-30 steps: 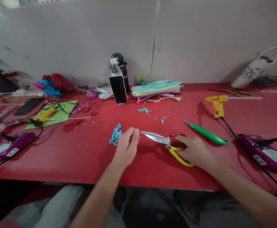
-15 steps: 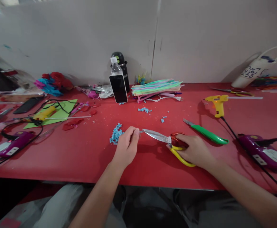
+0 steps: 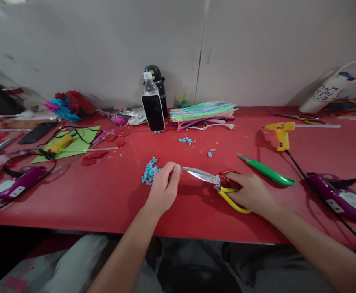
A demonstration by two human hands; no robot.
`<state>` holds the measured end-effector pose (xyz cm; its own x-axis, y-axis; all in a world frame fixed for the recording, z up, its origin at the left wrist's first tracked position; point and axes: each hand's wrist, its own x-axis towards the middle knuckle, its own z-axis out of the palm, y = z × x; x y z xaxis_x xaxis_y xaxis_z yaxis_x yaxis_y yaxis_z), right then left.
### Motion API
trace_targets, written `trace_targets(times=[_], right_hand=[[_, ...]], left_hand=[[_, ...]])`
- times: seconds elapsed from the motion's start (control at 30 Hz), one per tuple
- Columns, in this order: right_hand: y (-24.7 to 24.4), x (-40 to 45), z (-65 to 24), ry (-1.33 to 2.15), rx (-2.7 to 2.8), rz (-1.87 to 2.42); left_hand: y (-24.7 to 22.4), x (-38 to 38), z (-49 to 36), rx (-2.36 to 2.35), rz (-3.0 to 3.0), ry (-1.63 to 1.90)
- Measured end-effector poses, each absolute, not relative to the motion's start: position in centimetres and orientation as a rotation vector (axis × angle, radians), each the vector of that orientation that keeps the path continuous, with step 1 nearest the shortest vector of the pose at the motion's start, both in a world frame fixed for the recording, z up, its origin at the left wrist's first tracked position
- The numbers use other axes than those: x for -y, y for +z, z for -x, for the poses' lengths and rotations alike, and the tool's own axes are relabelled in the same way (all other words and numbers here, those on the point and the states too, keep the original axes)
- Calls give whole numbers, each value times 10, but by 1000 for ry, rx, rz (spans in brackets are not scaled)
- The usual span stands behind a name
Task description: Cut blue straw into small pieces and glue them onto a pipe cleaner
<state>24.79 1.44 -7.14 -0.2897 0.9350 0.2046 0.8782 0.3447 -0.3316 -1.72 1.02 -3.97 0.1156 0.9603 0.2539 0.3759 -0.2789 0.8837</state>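
Head view: left hand (image 3: 165, 185) pinches something indistinct (image 3: 181, 172) beside scissors (image 3: 213, 179) gripped by right hand (image 3: 250, 191)

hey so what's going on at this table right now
The right hand holds scissors, their tips close to the left hand, which is pinched; whatever it grips is too small to make out. A heap of small blue pieces lies beside the left hand, and a green-handled knife beyond the right.

White W showing on the black flask (image 3: 163, 102), next letter lost at the edge, dark lettering on the white tumbler (image 3: 323, 94), too blurred to read
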Motion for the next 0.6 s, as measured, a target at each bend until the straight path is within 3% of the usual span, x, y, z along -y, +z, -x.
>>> trace_targets(times=[0.6], right_hand=[[-70,-11,-249,258,2244,1536]], left_hand=[[-40,-9,15,-1398,-1728,1165]])
